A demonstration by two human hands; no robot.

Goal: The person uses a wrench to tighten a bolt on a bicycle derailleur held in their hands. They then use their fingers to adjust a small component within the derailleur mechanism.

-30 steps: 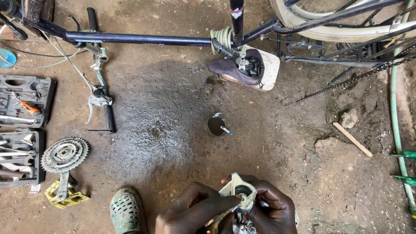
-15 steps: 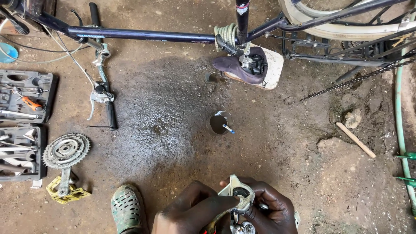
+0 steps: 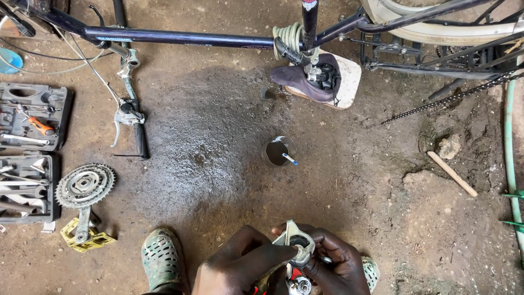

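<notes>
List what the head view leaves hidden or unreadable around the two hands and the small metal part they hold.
- Small silver metal part: lower end covered by the left hand and right hand, then cut off by the bottom edge.
- Both palms: face away.
- Small round metal tin: contents too small to tell.

Small silvery metal bicycle part (image 3: pixel 297 246); held upright, low centre; dark round opening.

The metal part (image 3: pixel 297 248) is half covered by the left hand (image 3: pixel 240 267) and right hand (image 3: pixel 335 267), and its lower end runs off the bottom edge along with both wrists. The wheel (image 3: pixel 436 27) is cut off at the top, the hose (image 3: pixel 510 142) at the right. The tools in the case (image 3: pixel 33 117) are too small to tell apart.
</notes>
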